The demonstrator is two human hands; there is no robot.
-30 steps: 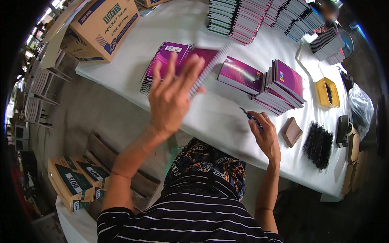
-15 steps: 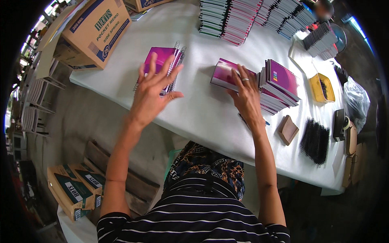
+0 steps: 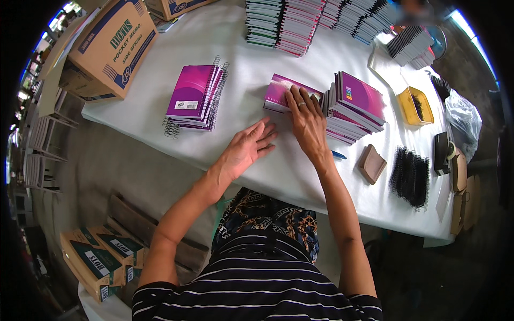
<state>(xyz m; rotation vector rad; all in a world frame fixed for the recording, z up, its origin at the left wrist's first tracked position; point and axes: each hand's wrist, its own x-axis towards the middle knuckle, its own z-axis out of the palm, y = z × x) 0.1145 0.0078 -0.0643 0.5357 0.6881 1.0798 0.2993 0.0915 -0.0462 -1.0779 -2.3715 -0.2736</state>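
L hand (image 3: 242, 151) moved away from bound ntbks (image 3: 191, 88), L of purple stack (image 3: 274, 92), leaving them untouched; fingers open, empty. R hand (image 3: 309, 119) lay atop stack, grip unclear.

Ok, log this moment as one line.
left hand: open, empty | right hand: over purple book, grip unclear | left side: spiral notebooks | right side: blue pen, black coils
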